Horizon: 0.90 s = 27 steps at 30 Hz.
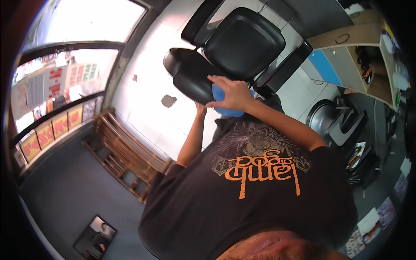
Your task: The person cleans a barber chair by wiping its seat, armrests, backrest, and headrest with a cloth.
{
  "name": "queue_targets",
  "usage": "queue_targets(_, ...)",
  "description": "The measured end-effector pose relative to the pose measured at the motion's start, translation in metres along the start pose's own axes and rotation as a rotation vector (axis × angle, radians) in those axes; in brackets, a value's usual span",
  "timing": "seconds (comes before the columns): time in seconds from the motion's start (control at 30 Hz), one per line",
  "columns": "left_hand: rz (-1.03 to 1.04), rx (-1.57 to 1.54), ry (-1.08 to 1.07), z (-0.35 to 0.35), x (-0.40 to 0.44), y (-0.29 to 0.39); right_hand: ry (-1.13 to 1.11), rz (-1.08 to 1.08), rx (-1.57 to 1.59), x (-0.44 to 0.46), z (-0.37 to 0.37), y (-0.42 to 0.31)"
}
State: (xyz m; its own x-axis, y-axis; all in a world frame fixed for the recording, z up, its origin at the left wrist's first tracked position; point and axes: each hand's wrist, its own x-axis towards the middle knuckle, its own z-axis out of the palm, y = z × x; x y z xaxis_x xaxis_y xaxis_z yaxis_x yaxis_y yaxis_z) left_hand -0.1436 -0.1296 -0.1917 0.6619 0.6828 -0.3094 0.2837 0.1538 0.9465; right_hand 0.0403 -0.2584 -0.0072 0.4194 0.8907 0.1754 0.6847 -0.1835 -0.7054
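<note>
- The right hand point(233, 93) is spread wide over a blue cloth point(229, 112).
- The cloth is at the near end of the black chair point(245, 41).
- The left hand point(201, 108) is beside the chair's near cushion point(193, 82), partly hidden; I cannot tell its grip.
- A wooden bench point(125, 151) is left of the chair.

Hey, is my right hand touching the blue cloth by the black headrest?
Touching: the head view shows your right hand spread over the blue cloth, which shows between thumb and fingers and below the palm.
</note>
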Motion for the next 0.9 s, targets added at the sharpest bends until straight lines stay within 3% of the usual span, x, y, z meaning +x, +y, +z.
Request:
queue_targets(0.1,0.090,0.018,0.086,0.001,-0.017,-0.005,0.006,-0.018,0.011,-0.001,-0.001,-0.009)
queue_targets(0.17,-0.020,0.036,0.211,0.004,-0.011,-0.008,0.004,-0.016,-0.009,0.003,-0.001,-0.009)
queue_targets(0.4,-0.175,0.094,0.072,-0.018,0.020,-0.018,-0.069,-0.016,0.003,0.008,-0.003,-0.008)
queue_targets(0.5,-0.095,0.079,0.087,-0.015,0.017,-0.019,-0.056,-0.032,0.017,0.009,-0.002,-0.006)
queue_targets(0.6,0.063,0.006,0.250,0.005,-0.002,0.010,-0.062,-0.015,0.024,0.008,-0.003,-0.008)
queue_targets(0.7,0.099,0.302,0.255,0.002,0.008,-0.017,-0.102,0.024,0.066,0.009,-0.009,-0.013)
queue_targets(0.73,-0.090,0.186,0.307,0.001,0.015,-0.018,-0.103,0.022,0.067,0.010,-0.009,-0.014)
queue_targets(0.83,-0.349,0.045,0.211,-0.010,0.025,-0.021,-0.122,0.027,0.063,0.010,-0.011,-0.014)
queue_targets(0.87,-0.282,0.084,0.217,-0.006,0.023,-0.021,-0.130,0.030,0.057,0.010,-0.012,-0.015)
queue_targets(0.9,-0.085,-0.023,0.263,0.001,0.022,-0.024,-0.139,0.032,0.053,0.011,-0.013,-0.015)
